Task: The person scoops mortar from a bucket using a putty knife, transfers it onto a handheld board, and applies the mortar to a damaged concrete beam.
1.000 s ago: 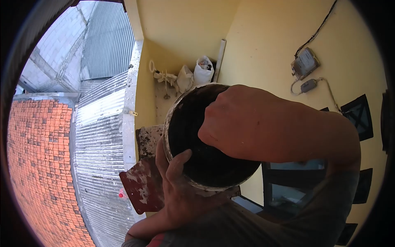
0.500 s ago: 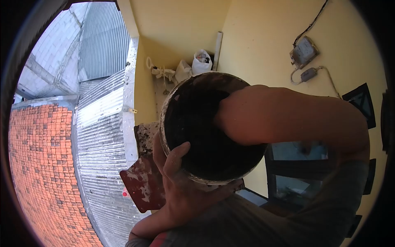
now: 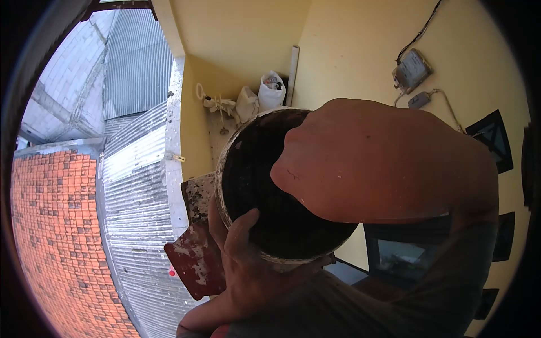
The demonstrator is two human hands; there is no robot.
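Note:
A round bucket (image 3: 248,163) with a dark inside and a pale, crusted rim is tilted toward me. My left hand (image 3: 242,259) grips its near left side, the thumb hooked over the rim and the fingers outside. Across the bucket's mouth reaches my right arm, and my right hand (image 3: 315,163) is bent down over the opening. Its back and knuckles show in a closed, fist-like shape. The fingertips and anything in them are hidden, and the contents are too dark to make out.
Beyond the bucket, a white sack (image 3: 272,93) and a pipe (image 3: 293,73) stand against the yellow wall. A stained reddish-brown board (image 3: 197,262) lies left of my left hand. Over the wall's edge are a corrugated metal roof (image 3: 135,208) and orange roof tiles (image 3: 53,219).
My right hand has risen from deeper inside the bucket, so more of its back shows above the rim. My left hand keeps its hold on the bucket.

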